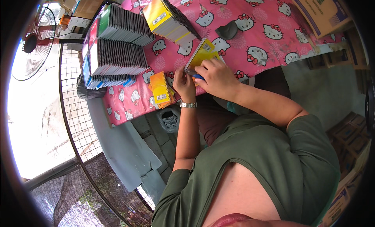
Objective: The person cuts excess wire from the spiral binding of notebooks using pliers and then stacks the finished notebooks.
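Observation:
A yellow spiral notebook lies tilted at the table's near edge, its wire coil along the left side. My left hand, with a metal watch on the wrist, pinches at the lower end of that coil; the exact spot is hidden by the fingers. My right hand is closed around small pliers with blue handles, their metal tip close to the left fingertips and the coil end. Beside my left hand, a few yellow-orange notebooks lie in a small loose pile.
Tall stacks of dark-coiled notebooks stand at the left, with a yellow notebook stack behind. A dark grey piece lies on the pink patterned tablecloth. A cardboard box is far right; a lined bin stands below the edge.

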A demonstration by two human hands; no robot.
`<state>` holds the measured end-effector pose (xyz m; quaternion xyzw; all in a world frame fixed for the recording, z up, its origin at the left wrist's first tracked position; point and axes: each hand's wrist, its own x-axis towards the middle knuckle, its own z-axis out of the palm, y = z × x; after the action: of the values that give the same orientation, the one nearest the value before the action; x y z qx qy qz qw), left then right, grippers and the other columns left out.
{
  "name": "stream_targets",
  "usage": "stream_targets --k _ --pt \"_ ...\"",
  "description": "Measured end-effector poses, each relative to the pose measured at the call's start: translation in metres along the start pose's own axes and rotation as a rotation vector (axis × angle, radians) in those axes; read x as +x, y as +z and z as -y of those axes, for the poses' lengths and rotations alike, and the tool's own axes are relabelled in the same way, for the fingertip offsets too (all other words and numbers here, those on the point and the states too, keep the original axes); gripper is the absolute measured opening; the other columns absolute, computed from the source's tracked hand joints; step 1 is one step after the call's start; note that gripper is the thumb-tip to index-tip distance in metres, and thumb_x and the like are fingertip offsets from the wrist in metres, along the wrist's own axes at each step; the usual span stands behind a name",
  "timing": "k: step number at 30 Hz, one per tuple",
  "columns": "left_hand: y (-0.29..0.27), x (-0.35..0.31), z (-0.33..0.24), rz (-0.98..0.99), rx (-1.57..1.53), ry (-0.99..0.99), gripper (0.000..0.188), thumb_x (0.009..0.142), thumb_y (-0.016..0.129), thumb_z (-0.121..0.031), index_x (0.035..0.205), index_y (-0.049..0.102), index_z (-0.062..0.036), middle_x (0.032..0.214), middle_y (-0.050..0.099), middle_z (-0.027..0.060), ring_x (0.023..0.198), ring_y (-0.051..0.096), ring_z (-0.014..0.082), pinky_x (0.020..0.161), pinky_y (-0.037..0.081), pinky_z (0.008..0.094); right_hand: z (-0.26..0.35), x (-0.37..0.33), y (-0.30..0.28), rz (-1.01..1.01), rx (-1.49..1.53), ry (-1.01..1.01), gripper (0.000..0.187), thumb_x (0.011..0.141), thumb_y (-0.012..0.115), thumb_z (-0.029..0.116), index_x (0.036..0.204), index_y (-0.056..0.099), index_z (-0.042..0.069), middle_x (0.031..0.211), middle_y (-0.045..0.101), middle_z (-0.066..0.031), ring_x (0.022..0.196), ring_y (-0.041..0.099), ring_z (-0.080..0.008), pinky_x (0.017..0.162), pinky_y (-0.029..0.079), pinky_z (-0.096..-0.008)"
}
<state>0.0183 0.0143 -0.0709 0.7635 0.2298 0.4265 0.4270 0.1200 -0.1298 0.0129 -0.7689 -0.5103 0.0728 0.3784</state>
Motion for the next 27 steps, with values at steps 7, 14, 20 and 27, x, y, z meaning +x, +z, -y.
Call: stream_targets --k 7,14,20,27 --pt "-0.018 -0.020 -0.025 -0.178 -0.099 -0.102 0.020 0.091 0.061 0.006 0.111 0.063 0.0063 0.093 0.065 0.0072 0.079 0.064 0.0125 0.066 0.057 0.0247 -0.024 -0.024 -0.009 -0.004 0.481 0.068 0.031 0.088 0.068 0.020 0.114 0.064 0.005 0.096 0.062 -0.0129 0.088 0.065 -0.0282 0.075 0.052 -0.0379" --pt "-0.165 -0.031 0.030 -0.403 0.101 -0.454 0.021 0.094 0.064 -0.009 0.112 0.064 0.0005 0.097 0.065 0.0117 0.078 0.065 0.0186 0.067 0.056 0.0307 -0.150 -0.069 -0.053 -0.087 -0.211 -0.033 0.037 0.080 0.074 0.023 0.112 0.064 0.007 0.116 0.060 -0.0112 0.108 0.058 -0.0325 0.097 0.045 -0.0415" --pt "-0.139 -0.020 0.017 -0.249 0.951 -0.145 0.029 0.080 0.074 -0.014 0.107 0.068 -0.0026 0.116 0.054 0.0181 0.103 0.058 0.0324 0.090 0.047 0.0448 -0.277 -0.039 -0.154 -0.421 -0.630 0.410 0.034 0.090 0.065 0.030 0.117 0.064 0.009 0.121 0.062 -0.0116 0.112 0.058 -0.0324 0.095 0.047 -0.0457" --pt "0.016 -0.005 -0.065 0.621 0.678 0.386 0.029 0.078 0.075 -0.015 0.105 0.067 -0.0077 0.110 0.062 0.0090 0.100 0.059 0.0319 0.087 0.049 0.0436 -0.362 -0.043 -0.207 -0.189 -1.012 0.599 0.031 0.093 0.061 0.026 0.119 0.063 0.009 0.119 0.063 -0.0134 0.111 0.061 -0.0343 0.091 0.050 -0.0452"
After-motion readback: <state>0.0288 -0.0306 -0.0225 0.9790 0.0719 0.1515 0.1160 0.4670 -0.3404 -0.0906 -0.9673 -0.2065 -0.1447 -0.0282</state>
